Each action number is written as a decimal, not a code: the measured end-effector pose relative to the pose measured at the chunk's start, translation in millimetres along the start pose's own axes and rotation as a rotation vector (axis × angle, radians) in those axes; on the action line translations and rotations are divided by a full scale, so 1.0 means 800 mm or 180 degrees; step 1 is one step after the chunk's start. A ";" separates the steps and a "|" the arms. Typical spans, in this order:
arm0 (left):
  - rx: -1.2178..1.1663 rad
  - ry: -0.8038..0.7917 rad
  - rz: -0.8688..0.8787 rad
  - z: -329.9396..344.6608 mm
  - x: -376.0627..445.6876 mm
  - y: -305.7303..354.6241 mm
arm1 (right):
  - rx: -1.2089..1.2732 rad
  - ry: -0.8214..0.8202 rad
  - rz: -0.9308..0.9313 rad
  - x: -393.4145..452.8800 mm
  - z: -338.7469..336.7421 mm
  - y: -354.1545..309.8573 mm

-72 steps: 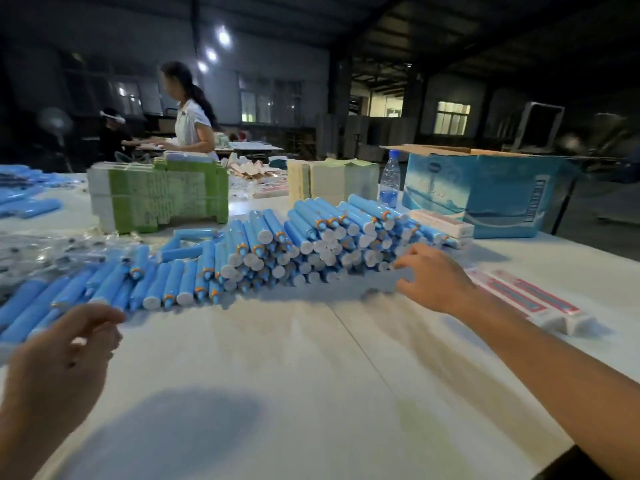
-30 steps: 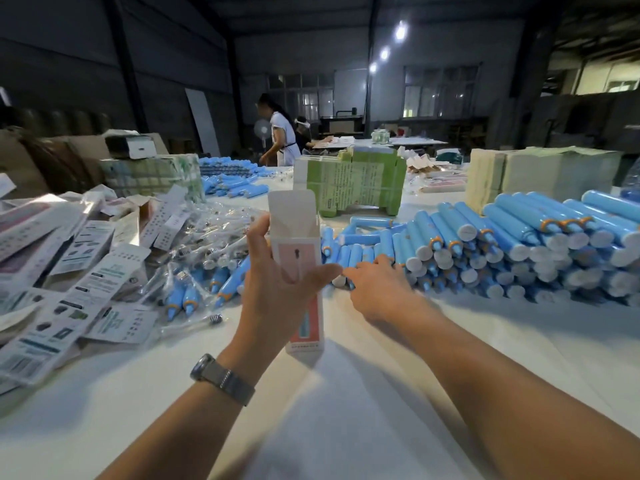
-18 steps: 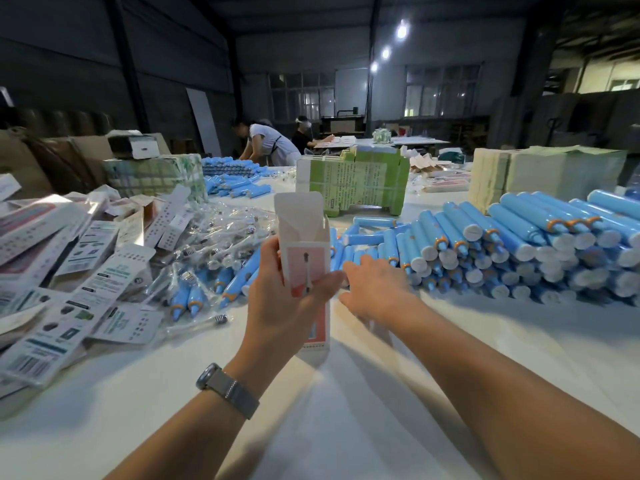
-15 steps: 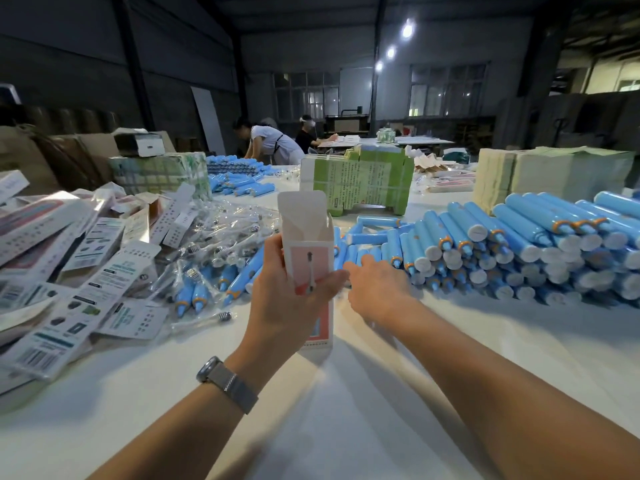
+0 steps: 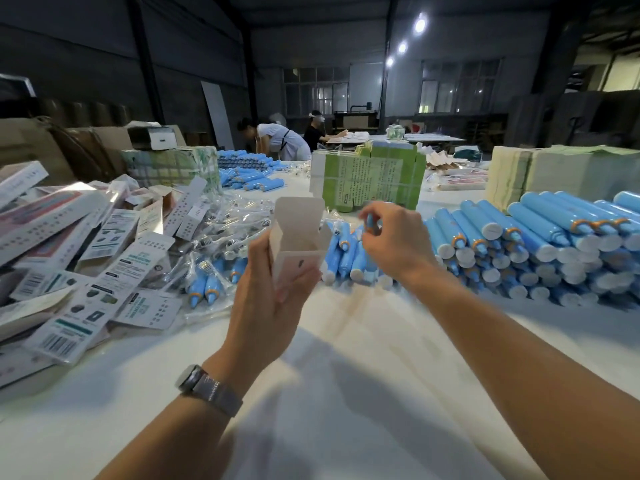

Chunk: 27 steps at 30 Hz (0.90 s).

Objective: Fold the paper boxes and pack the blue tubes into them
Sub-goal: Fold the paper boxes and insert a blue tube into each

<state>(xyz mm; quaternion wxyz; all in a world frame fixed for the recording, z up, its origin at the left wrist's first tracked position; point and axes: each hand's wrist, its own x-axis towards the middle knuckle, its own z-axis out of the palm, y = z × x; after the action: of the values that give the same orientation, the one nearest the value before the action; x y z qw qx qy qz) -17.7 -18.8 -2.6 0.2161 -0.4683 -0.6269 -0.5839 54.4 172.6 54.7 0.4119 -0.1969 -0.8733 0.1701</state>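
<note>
Head view: left hand (image 5: 266, 306) grips the paper box (image 5: 294, 251) upright, top flap open, above the table's (image 5: 346, 393) middle. Right hand (image 5: 394, 244) pinches a blue tube (image 5: 370, 221) just beside it. Loading step, I'd say; next, line the tube over the mouth.

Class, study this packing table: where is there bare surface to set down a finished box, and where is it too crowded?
Free: the white table in front, bounded by the flat printed cartons at left and the stacked blue tubes at right, under both forearms. Crowded: the bagged items and tubes beyond the left hand holding the open paper box.
</note>
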 end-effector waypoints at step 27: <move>0.0543 0.0347 -0.0044 -0.007 0.003 -0.017 | 0.2734 0.0912 -0.1050 -0.015 -0.059 -0.100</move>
<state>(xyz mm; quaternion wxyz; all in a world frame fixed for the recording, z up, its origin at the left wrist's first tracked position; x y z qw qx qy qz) -32.1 -21.4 -6.7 0.2850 -0.4114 -0.6649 -0.5544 82.3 104.0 112.3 0.5936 0.1107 -0.6781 0.4190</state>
